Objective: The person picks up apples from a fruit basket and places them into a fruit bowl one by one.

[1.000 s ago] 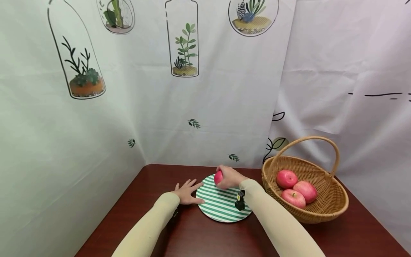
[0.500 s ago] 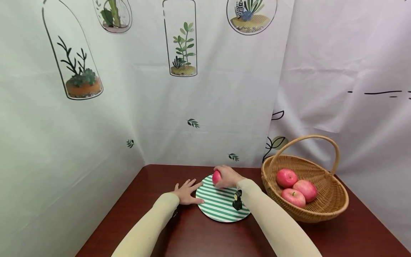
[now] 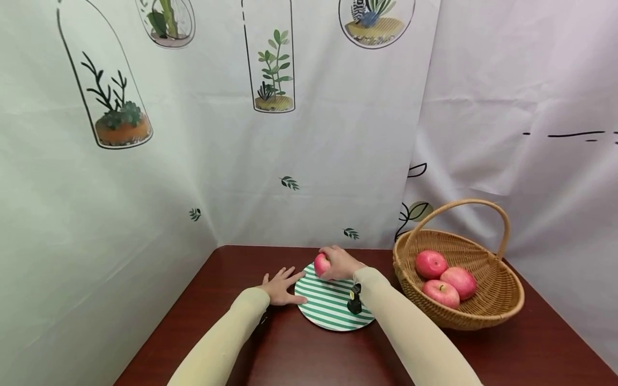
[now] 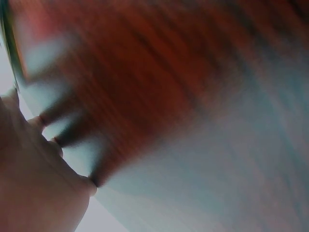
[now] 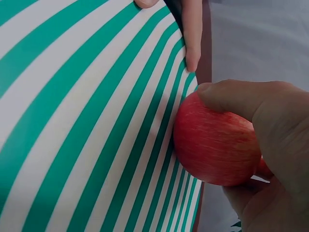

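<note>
At the far side of the striped mat, the apple sits a little more left than before, so handling seems unfinished: the right hand grips it, the left hand spreads fingers at the left edge.

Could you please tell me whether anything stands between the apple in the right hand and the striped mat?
Nothing visible does: the right hand holds the apple at the striped mat; the left hand rests at the mat's left edge, clear of the apple.
</note>
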